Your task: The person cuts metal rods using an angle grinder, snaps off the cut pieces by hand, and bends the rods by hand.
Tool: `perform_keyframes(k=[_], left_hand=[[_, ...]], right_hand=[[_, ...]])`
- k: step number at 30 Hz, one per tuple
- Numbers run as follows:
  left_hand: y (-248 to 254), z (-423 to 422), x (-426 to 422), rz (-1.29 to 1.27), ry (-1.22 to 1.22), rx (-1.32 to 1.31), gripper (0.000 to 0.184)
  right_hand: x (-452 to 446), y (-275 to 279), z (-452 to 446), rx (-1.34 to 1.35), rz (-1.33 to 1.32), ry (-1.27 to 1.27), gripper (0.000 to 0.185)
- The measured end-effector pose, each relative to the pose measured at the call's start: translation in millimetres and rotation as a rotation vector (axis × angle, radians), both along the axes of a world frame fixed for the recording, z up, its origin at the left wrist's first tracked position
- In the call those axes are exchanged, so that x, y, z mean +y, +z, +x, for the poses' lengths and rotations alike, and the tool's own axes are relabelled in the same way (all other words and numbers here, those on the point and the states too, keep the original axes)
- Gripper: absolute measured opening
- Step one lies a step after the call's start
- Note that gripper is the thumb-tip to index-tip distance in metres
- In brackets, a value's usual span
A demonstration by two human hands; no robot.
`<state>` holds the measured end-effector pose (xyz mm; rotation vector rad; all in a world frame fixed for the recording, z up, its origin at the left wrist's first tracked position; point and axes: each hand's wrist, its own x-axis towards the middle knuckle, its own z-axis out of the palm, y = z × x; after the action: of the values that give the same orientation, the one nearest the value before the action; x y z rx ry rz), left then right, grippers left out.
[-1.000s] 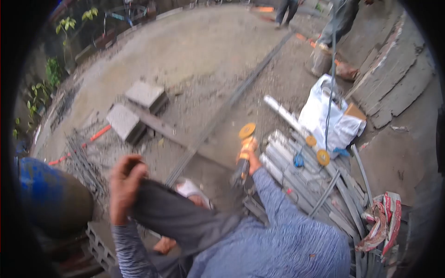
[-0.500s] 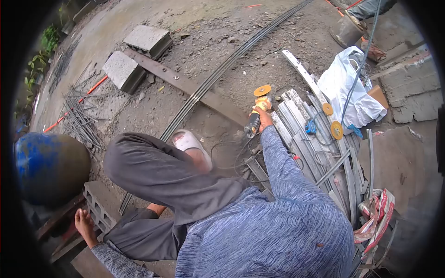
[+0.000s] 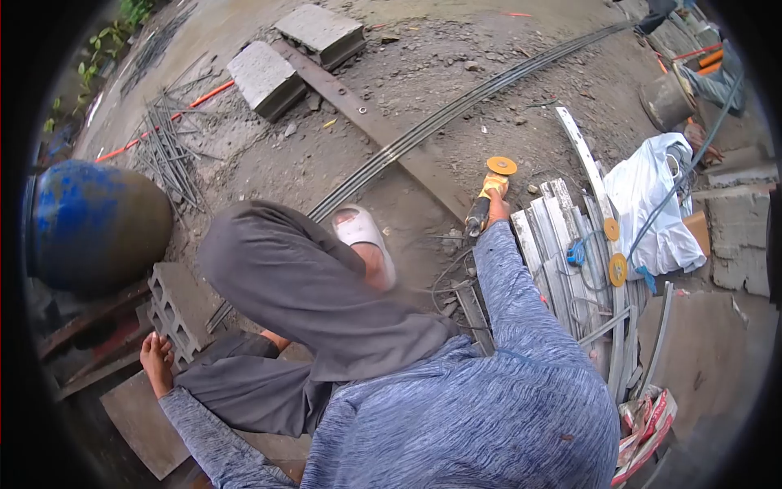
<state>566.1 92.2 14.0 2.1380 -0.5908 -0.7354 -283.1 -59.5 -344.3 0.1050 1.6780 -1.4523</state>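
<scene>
My right hand (image 3: pixel 498 208) is wrapped around an angle grinder (image 3: pixel 493 186) with a yellow body and dark handle. Its orange-yellow disc (image 3: pixel 502 165) faces up at the far end. The grinder is just left of a pile of metal channels (image 3: pixel 554 236), close to the dirt ground; whether it touches is unclear. At the lower left, my left hand (image 3: pixel 157 359) is beside a hollow concrete block (image 3: pixel 175 314). Its fingers are loosely bent and slightly apart, with nothing visible in them.
Long thin rods (image 3: pixel 423 138) cross a flat steel bar (image 3: pixel 350 102) near two concrete blocks (image 3: pixel 265 77). Loose yellow discs (image 3: pixel 618 269), a blue tape measure (image 3: pixel 576 253) and a white bag (image 3: pixel 652 204) lie right. A blue-stained drum (image 3: pixel 98 224) stands left; another person's leg (image 3: pixel 721 81) shows upper right.
The view has shifted, so most ground objects appear farther right. My right hand still grips the grinder, which points the same way. My left hand stays near the hollow block.
</scene>
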Motion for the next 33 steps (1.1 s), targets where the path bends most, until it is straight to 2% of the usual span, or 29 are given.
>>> perform_keyframes(k=[3, 5, 8, 10, 13, 17, 21, 26, 29, 31, 32, 33], left_hand=[[-0.8, 0.0, -2.9, 0.003, -0.018, 0.009, 0.024], [-0.1, -3.8, -6.1, 0.015, -0.021, 0.009, 0.024], [0.6, -5.5, -7.1, 0.021, -0.038, 0.025, 0.024], [0.9, -5.1, -9.4, 0.045, -0.066, 0.032, 0.025], [1.3, -8.3, -15.3, 0.105, -0.112, 0.017, 0.027], [-4.3, -12.4, -22.7, 0.167, -0.153, -0.073, 0.026], [-12.3, -22.9, -34.3, 0.203, -0.268, -0.148, 0.023], [-31.2, -100.8, -79.4, 0.199, -0.460, -0.155, 0.028], [-66.9, -160.3, -115.7, 0.082, -0.689, -0.039, 0.026], [-85.2, -213.0, -138.4, -0.001, -0.808, 0.022, 0.028], [-101.5, -232.9, -147.2, -0.014, -0.852, 0.036, 0.029], [-120.4, -256.5, -153.8, -0.026, -0.898, 0.048, 0.030]], right_hand=[[0.1, 42.3, 19.9, 0.058, 0.058, -0.046, 0.049], [-7.8, 23.0, 13.6, 0.111, 0.101, -0.040, 0.052], [-10.5, 26.5, 13.3, 0.162, 0.172, 0.010, 0.058], [-13.4, 4.7, 2.0, 0.242, 0.226, 0.054, 0.058], [-10.9, -21.4, 1.0, 0.308, 0.168, -0.036, 0.059], [-6.1, -16.9, 2.6, 0.110, 0.114, -0.063, 0.054], [-2.1, -9.5, 6.4, 0.086, 0.121, -0.001, 0.052], [4.5, -2.1, 7.4, 0.201, 0.164, 0.147, 0.047], [8.2, -13.3, -0.5, 0.222, 0.179, 0.169, 0.045], [10.9, 14.5, 11.5, 0.138, 0.227, 0.177, 0.040], [12.0, 15.0, 16.8, 0.298, 0.242, 0.214, 0.037], [13.0, -15.9, 5.8, 0.460, 0.317, 0.233, 0.040]])
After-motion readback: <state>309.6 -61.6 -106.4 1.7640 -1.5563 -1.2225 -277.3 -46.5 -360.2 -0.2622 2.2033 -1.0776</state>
